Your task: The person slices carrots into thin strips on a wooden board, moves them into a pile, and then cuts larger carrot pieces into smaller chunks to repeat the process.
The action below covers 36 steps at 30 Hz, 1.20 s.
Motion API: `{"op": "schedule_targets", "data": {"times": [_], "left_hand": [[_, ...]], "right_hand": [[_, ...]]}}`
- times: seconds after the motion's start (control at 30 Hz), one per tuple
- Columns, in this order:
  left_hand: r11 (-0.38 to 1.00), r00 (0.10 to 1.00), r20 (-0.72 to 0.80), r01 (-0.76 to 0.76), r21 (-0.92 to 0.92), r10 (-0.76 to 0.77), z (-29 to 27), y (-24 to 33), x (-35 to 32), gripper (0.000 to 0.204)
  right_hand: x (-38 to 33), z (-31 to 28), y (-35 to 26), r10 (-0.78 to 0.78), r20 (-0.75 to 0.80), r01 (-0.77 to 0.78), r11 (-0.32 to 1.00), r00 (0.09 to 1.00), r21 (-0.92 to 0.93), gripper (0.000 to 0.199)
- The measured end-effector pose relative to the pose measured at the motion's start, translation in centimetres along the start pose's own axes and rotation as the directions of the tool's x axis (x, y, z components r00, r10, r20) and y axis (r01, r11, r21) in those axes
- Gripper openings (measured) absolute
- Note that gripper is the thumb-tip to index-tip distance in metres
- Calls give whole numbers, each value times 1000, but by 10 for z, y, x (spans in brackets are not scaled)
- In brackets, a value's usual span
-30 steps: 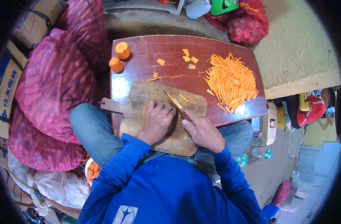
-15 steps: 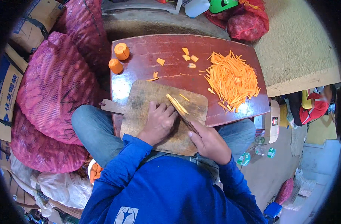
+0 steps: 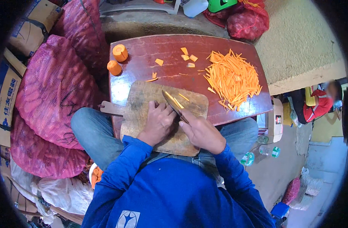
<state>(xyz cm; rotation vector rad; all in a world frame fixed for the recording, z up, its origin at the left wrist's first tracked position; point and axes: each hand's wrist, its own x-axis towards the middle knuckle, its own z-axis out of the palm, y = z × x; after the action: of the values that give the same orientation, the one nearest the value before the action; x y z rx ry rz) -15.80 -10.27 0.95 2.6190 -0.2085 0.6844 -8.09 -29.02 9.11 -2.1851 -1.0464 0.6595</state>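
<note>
A wooden cutting board (image 3: 137,97) with a handle lies across my lap and the near table edge. In my right hand (image 3: 203,131) is a knife (image 3: 170,100), its blade slanting away to the left, close beside my left fingers. My left hand (image 3: 158,123) presses on the board with curled fingers; what lies under them is hidden. Thin carrot sticks (image 3: 177,103) lie along the blade's right side, and another carrot strip (image 3: 183,97) lies apart. A heap of carrot sticks (image 3: 234,79) rests on the table's right side.
The red-brown table (image 3: 166,79) also bears two carrot chunks (image 3: 120,53) at far left and several small carrot offcuts (image 3: 185,57). Purple mesh sacks (image 3: 54,91) crowd the left. Plastic bottles (image 3: 247,159) lie on the floor at right. Farther right is another person (image 3: 316,104) in red.
My right hand and the knife have shifted left and slightly away, nearer my left fingers. The blade now covers part of the carrot sticks. The whole view has shifted slightly.
</note>
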Motion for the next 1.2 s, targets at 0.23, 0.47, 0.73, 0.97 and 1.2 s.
{"op": "schedule_targets", "data": {"times": [0.23,0.47,0.73,0.97,1.2], "left_hand": [[997,999,24,-50,59,48,6,0,-7,27],[997,998,42,-58,55,56,0,3,0,16],[996,995,-62,-71,58,74,4,1,-2,18],[989,997,66,-58,137,49,2,5,-3,26],[993,997,-1,-71,94,71,4,2,-4,32]], "right_hand": [[-8,-9,0,-40,10,40,998,999,39,39],[-5,-11,7,-62,3,62,993,998,97,41],[-2,-10,16,-127,-47,132,980,991,146,37],[-23,-20,-4,-100,-108,112,988,989,108,41],[-26,-20,3,-19,-66,25,996,998,89,38]]}}
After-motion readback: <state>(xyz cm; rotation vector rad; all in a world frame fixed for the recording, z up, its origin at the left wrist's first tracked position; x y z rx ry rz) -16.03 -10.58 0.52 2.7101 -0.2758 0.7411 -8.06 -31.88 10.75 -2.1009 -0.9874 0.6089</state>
